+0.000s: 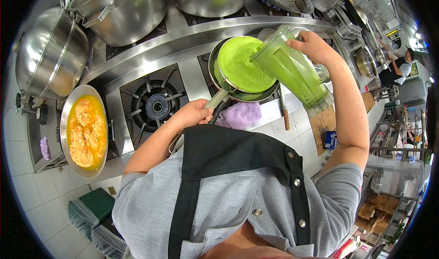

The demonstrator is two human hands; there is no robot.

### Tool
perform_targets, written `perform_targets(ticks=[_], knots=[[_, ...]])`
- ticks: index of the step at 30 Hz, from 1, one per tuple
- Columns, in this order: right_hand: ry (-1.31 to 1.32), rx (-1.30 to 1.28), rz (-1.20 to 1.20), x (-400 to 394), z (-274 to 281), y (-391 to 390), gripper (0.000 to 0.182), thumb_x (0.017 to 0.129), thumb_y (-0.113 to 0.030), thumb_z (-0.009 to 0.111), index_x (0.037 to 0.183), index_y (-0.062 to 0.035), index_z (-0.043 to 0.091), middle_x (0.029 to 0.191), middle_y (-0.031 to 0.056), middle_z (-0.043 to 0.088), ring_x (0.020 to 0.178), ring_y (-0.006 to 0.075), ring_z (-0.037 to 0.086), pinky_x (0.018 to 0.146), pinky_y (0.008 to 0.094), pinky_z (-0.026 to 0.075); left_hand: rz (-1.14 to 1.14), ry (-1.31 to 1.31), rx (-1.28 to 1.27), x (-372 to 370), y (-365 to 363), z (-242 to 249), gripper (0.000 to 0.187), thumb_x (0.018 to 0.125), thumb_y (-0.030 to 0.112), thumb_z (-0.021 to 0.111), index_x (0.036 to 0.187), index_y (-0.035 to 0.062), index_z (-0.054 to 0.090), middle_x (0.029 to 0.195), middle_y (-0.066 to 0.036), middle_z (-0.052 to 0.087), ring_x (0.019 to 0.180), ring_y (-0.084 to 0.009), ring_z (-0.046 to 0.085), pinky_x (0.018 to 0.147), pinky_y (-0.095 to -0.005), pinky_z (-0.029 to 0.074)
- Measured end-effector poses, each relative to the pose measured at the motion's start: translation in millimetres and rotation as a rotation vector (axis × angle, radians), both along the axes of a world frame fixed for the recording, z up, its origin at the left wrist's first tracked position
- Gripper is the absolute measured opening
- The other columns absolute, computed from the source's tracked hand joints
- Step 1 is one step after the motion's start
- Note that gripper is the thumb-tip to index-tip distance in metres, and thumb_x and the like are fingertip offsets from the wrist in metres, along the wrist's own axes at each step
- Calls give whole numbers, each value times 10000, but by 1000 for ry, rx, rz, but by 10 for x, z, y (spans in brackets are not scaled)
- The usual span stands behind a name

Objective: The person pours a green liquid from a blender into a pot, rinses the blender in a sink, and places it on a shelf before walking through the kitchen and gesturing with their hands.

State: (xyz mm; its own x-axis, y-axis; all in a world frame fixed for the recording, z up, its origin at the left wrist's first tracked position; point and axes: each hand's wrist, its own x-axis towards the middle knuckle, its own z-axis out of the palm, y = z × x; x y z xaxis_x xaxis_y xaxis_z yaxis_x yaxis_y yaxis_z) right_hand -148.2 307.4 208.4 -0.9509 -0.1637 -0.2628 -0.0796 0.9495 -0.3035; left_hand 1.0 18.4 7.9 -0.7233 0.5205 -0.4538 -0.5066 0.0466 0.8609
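My left hand (192,114) is wrapped round the metal handle of a strainer (222,94), which is filled with bright green, frothy liquid (242,60). Beneath the strainer sits a dark-rimmed frying pan (261,96) with green liquid in it; its black handle points toward me. My right hand (312,48) grips a clear blender jar (292,74) near its rim. The jar is tipped to the left, its mouth over the strainer's edge, and its walls are coated green inside. A crumpled purple cloth (240,115) lies just below the pan.
An unlit burner (157,104) is left of the pan. Farther left stands a pan of orange sauce with battered pieces (87,135). Large steel pots (121,14) line the back. A wooden-handled utensil (286,113) lies right of the cloth. Another person (401,67) stands far right.
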Motion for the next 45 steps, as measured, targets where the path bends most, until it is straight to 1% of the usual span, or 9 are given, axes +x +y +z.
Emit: perform_targets(ticks=[7,12,22,25,34,36,40,45], knots=[[10,11,-5,-25,-22,21,546,745,-450,578,937,59,528,635,122,535,533,202,547,433,317,438,-4,7,-30,4,1,49,83,871,102,438,869,23,464,633,19,465,497,-51,378,451,-183,313],[8,23,-5,-48,-40,27,545,743,-456,580,914,59,527,611,112,518,498,196,526,428,319,431,-10,18,-14,0,-4,30,88,871,107,437,868,23,465,631,20,465,497,-50,379,452,-182,312],[17,-6,-12,-96,-87,59,536,736,-464,584,895,46,529,617,108,514,510,192,513,433,322,425,-12,18,-27,2,-5,38,99,878,118,430,866,26,464,634,27,459,511,-45,377,462,-179,313],[1,24,-14,-107,-84,52,536,736,-466,583,897,42,529,620,105,515,510,191,512,435,322,426,-6,18,-25,-1,-5,41,102,879,120,430,870,25,465,635,28,460,516,-46,379,466,-180,316],[-9,21,-7,-115,-88,30,518,738,-452,581,860,48,528,605,105,516,481,182,498,422,322,413,13,0,-24,3,-1,13,102,883,112,428,884,19,469,638,27,461,528,-49,390,469,-182,325],[-38,-9,-19,-130,-107,32,489,763,-389,605,898,64,482,549,48,418,398,113,371,355,276,305,13,8,-25,4,-2,17,101,883,112,428,882,19,468,637,27,460,527,-48,389,468,-184,326],[-23,-14,-3,-122,-120,30,498,762,-396,608,902,66,483,556,54,424,402,115,376,356,278,309,10,7,-39,6,0,37,96,882,108,428,876,19,466,636,24,460,519,-50,385,464,-185,324],[-16,7,-1,-138,-142,38,520,760,-404,609,925,72,484,571,64,439,414,128,403,369,288,340,29,-14,-34,12,6,27,94,880,105,431,869,19,466,635,23,460,513,-51,382,461,-184,320]])
